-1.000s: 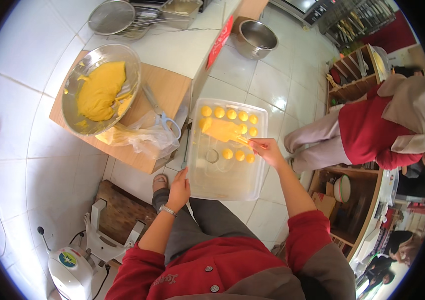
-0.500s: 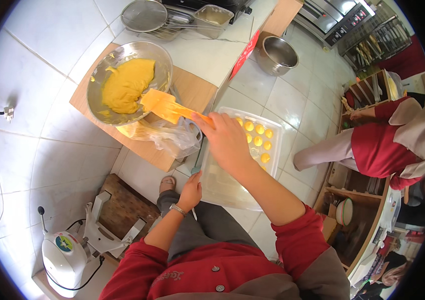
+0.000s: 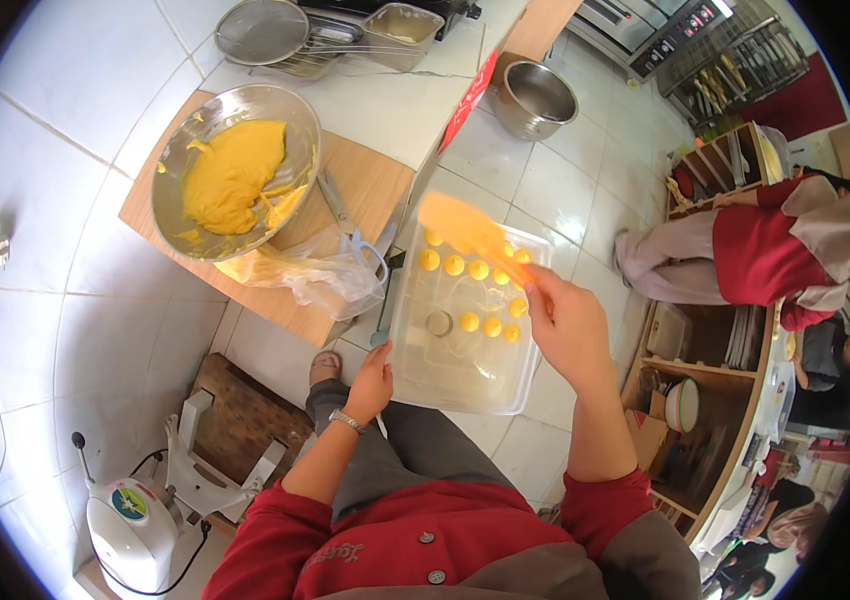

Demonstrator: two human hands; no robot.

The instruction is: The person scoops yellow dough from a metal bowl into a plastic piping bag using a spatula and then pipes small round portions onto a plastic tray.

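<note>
Above pale floor tiles, round yellow dollops, blurred orange spatula.

Beyond the right hand we see a steel pot (quite shiny); left of the left hand, a white machine.

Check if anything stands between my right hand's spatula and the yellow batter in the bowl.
The right rim of the metal bowl stands between the orange spatula and the batter. Scissors lie under that path, on the wooden tabletop; nothing else visible blocks it.
</note>
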